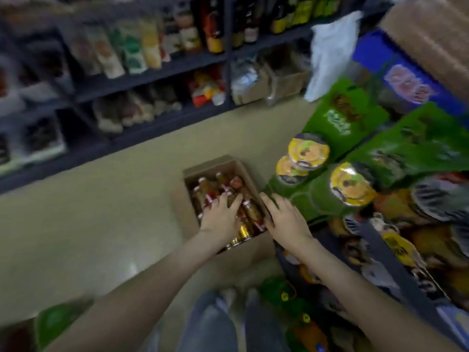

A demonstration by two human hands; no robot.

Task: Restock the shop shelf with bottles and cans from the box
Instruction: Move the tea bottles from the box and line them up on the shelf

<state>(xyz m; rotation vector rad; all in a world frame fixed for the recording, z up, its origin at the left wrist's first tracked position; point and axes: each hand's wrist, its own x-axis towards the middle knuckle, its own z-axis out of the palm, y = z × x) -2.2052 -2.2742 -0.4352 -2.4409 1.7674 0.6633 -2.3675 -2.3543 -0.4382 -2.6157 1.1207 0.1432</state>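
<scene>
Barely started: box [188,174] on the floor looks packed with bottles [206,190] and cans [244,232], left hand [222,215] spread flat on the bottles, right hand [285,215] straight-fingered at the box's right rim, nothing gripped yet.

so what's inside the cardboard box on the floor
Red-labelled bottles and gold cans. The left hand covers some; anything under it or below the top layer is hidden.

No text is resolving legibly. The green packages [340,118] are showing white lettering (blurred beyond recognition), and the bottles [250,212] in the box [210,164] are carrying red labels [210,198] without decipherable characters.
</scene>
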